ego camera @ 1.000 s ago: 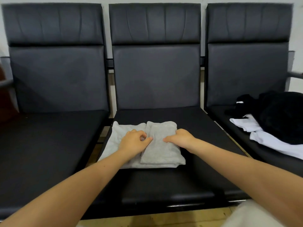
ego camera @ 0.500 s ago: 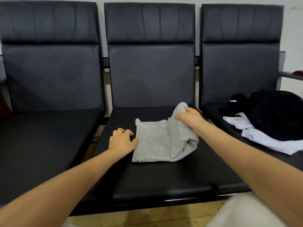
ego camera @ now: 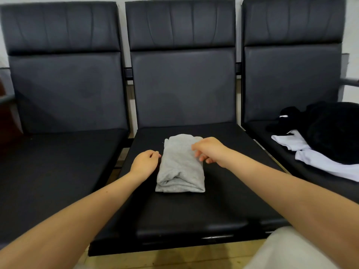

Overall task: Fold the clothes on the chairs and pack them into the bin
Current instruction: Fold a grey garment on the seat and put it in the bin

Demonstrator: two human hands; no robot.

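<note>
A grey garment (ego camera: 179,167) lies folded into a narrow thick bundle on the seat of the middle black chair (ego camera: 194,206). My left hand (ego camera: 144,162) rests at the bundle's left edge, fingers loosely curled and touching the cloth. My right hand (ego camera: 208,149) hovers over the bundle's upper right part, its fingers relaxed and holding nothing. On the right chair (ego camera: 291,84) a black garment (ego camera: 334,131) lies heaped over a white garment (ego camera: 318,160). No bin is in view.
The left chair (ego camera: 58,162) has a bare seat. A metal armrest (ego camera: 349,82) sticks out at the far right. Pale wooden floor (ego camera: 174,257) shows below the seats, and a light trouser leg (ego camera: 287,249) is at the lower right.
My right hand carried the grey garment's right part over to the left and let go, making a narrower bundle. My left hand stayed at the left edge.
</note>
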